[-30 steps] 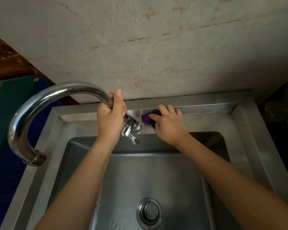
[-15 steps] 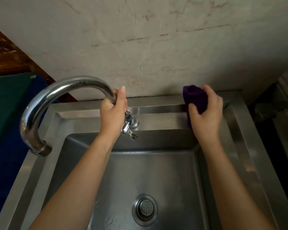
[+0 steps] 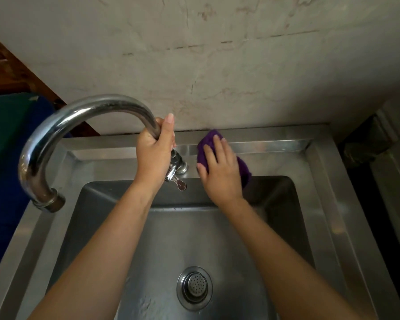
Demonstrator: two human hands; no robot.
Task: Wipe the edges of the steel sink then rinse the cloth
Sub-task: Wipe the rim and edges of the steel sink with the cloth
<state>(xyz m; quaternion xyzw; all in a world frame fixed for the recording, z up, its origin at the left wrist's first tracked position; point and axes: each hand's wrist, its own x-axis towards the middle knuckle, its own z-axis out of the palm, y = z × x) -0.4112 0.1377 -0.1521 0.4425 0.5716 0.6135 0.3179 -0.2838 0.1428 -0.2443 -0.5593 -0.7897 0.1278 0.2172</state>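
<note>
The left hand [image 3: 156, 153] is wrapped tight around the curved tap [image 3: 83, 112] near its base. The right hand [image 3: 219, 172] lies flat with fingers spread, pressing the purple cloth [image 3: 244, 168] onto the back ledge of the steel sink [image 3: 275, 144], just beside the tap's base and below the wall [image 3: 217, 65].

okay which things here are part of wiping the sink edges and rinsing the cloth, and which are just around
In the job: sink, purple cloth under the right hand, tap gripped by the left hand.

Just around: drain strainer, wall, blue and green sheet.
</note>
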